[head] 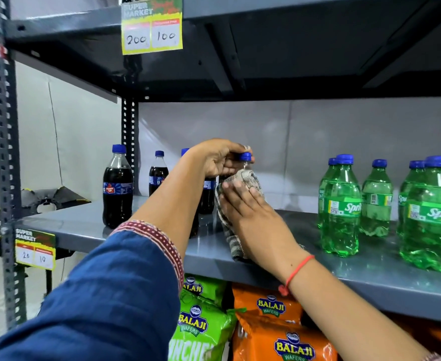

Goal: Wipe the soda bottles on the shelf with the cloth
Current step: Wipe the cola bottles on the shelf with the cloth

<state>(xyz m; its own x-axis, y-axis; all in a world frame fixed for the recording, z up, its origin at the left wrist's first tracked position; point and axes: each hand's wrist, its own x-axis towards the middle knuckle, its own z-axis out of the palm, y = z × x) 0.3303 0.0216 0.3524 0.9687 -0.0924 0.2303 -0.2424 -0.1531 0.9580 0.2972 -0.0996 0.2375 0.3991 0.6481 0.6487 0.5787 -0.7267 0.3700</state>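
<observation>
My left hand grips the blue cap and neck of a dark cola bottle standing on the grey shelf. A grey striped cloth is wrapped around that bottle's body, and my right hand presses flat on it. Most of the bottle is hidden by the cloth and hands. Other cola bottles stand to the left: one at the front, one further back, and one behind my left wrist. Several green Sprite bottles stand on the right.
The shelf above hangs low over the bottles, with a yellow price tag. Another price tag hangs on the shelf's left front edge. Green and orange wafer bags fill the shelf below. A slotted steel upright stands at the left.
</observation>
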